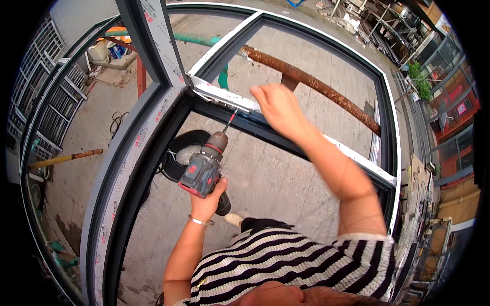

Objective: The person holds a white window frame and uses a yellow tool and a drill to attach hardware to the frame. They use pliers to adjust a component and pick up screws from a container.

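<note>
My left hand [205,203] is wrapped around the grip of a grey and black cordless drill [203,168]. The drill's long bit [229,124], with a red band, points up and away. Its tip meets the dark inner side of a window frame [352,155], near a screw hole or screw too small to tell. A thin metal hinge arm [210,97] lies along that bar beside the corner. Over the same bar, just right of the bit, my right hand [278,106] has its fingers curled closed on the frame. Its fingertips are partly hidden.
A tall dark frame post [155,41] rises at the corner. Below lies a black coil [178,155] on the paved floor. A rusty pipe [311,81] runs behind the far frame opening. Metal grilles [61,107] stand at left; stacked material lines the right.
</note>
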A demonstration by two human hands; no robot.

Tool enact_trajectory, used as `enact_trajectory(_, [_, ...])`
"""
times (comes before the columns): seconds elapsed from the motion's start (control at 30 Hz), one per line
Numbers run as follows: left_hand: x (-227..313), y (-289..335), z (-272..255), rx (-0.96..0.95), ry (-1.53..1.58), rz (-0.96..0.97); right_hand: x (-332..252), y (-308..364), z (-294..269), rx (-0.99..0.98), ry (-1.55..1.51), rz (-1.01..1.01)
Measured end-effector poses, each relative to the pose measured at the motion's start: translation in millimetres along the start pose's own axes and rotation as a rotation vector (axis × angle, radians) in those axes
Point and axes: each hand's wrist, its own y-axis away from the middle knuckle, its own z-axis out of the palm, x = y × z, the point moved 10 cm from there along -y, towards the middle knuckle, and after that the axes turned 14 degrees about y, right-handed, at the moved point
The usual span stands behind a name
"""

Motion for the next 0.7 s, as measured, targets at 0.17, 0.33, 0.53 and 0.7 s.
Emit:
enact_trajectory(0.17, [10,2,23,-0.041,0.057,-0.003,33,-25,79,-0.402,-0.065,-0.094])
enact_trajectory(0.33, [-9,1,14,-0.004,0.175,-0.095,17,-25,77,-0.507,-0.105,-0.111])
enact_trajectory(0.53, [-6,0,11,0.016,0.207,-0.157,16,-24,80,-0.54,-0.136,-0.105])
enact_trajectory(0.7, [-10,1,12,0.038,0.209,-0.212,18,-26,83,-0.515,-0.109,-0.115])
